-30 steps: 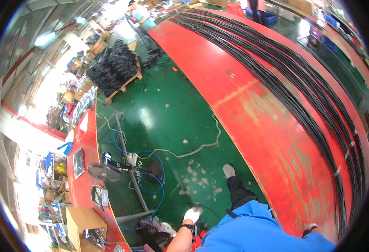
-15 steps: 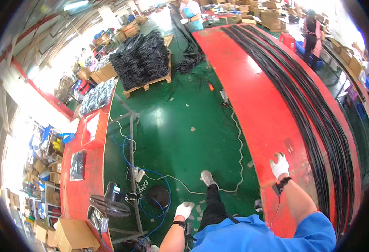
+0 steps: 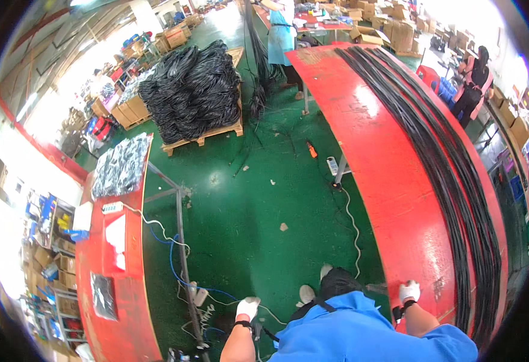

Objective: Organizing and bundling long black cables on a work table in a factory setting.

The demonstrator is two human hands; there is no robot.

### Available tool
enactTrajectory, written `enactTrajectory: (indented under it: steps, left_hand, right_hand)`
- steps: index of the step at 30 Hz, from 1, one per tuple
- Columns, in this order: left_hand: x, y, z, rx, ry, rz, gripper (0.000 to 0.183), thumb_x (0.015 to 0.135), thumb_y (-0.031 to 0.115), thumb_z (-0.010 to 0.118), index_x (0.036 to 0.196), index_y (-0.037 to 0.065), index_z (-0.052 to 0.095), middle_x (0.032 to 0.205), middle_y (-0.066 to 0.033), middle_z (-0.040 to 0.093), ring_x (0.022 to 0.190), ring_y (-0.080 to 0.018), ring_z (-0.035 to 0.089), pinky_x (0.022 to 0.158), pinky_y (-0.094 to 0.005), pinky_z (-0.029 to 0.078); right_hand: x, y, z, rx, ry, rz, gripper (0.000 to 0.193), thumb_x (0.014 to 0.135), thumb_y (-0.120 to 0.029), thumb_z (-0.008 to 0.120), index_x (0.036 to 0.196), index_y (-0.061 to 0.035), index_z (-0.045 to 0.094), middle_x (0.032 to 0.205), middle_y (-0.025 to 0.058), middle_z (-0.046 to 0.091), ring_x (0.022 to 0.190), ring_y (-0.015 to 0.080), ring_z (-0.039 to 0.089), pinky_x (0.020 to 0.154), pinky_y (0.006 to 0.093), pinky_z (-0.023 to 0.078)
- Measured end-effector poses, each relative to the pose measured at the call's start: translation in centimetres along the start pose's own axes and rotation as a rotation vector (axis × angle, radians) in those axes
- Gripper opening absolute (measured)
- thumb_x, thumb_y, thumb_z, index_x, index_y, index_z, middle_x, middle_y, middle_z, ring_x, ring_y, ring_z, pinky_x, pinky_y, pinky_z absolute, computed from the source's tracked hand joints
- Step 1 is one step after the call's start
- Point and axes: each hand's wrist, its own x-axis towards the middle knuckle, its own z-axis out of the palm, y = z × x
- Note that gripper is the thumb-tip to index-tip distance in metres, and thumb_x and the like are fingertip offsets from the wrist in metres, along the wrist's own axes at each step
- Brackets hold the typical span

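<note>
Head view: the wearer stands farther along the aisle than half a second ago. The pallet (image 3: 239, 128) with its piled black coils (image 3: 189, 90) looks closer, the fan that stood at lower left has gone out of sight, and both shoes (image 3: 307, 294) now show on the green floor (image 3: 258, 208).

The right hand (image 3: 409, 291), in a white glove, has dropped lower in view and is over the near part of the red desk (image 3: 391, 187), just inside its left edge. No object shows in it; its fingers point forward, and I cannot tell whether they are open or curled, or whether they touch the surface. The left hand (image 3: 248, 307), also gloved, hangs above the floor, apart from both desks, with nothing visible in its grasp; how far its fingers are closed is unclear.

The long black cables (image 3: 439, 181) lie in lengthwise bundles on the far side of the red desk, to the right of the right hand and apart from it. Judging by this, the shift is one of position, not handling: the bundles look undisturbed. A co-worker in a blue apron (image 3: 280, 45) stands beyond the desk's far end.
</note>
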Motion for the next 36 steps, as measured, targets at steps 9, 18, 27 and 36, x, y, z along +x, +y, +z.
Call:
enactTrajectory:
  steps: [9, 18, 27, 36]
  left_hand:
    - [20.0, 16.4, -11.0, 0.176, 0.094, 0.216, 0.021, 0.096, 0.022, 0.064, 0.083, 0.005, 0.066, 0.079, -0.0099, 0.067, 0.064, -0.0243, 0.065, 0.064, -0.0392, 0.057]
    - [35.0, 34.7, -18.8, 0.161, -0.096, -0.021, 0.052, 0.101, 0.048, 0.055, 0.126, 0.006, 0.073, 0.126, -0.0159, 0.074, 0.112, -0.0332, 0.071, 0.097, -0.0419, 0.055]
    - [54.6, 51.6, -30.8, -0.202, -0.010, -0.153, 0.037, 0.094, 0.031, 0.076, 0.118, 0.002, 0.074, 0.094, -0.0066, 0.076, 0.070, -0.0151, 0.066, 0.062, -0.0334, 0.054]
    - [70.6, 59.8, -40.8, 0.036, -0.001, -0.114, 0.047, 0.095, 0.044, 0.069, 0.118, 0.004, 0.075, 0.123, -0.0157, 0.075, 0.117, -0.0285, 0.070, 0.103, -0.0371, 0.052]
  right_hand:
    - [16.6, -23.7, -0.1, 0.331, 0.379, 0.039, 0.032, 0.092, -0.015, 0.063, 0.123, -0.0067, 0.064, 0.129, 0.0205, 0.062, 0.110, 0.0409, 0.066, 0.094, 0.0477, 0.055]
    - [31.2, -66.3, -10.5, 0.609, 0.148, -0.373, 0.039, 0.090, -0.026, 0.068, 0.122, -0.0041, 0.070, 0.124, 0.0213, 0.069, 0.117, 0.0380, 0.067, 0.100, 0.0454, 0.053]
    - [44.6, -100.8, -16.0, 0.733, -0.160, -0.763, 0.065, 0.087, -0.044, 0.077, 0.136, -0.0030, 0.063, 0.132, 0.0205, 0.068, 0.122, 0.0354, 0.065, 0.103, 0.0420, 0.051]
    - [58.1, -124.2, -19.1, 0.469, -0.327, -0.651, 0.121, 0.072, -0.068, 0.081, 0.159, 0.0028, 0.036, 0.160, 0.0266, 0.044, 0.149, 0.0370, 0.043, 0.123, 0.0422, 0.035]
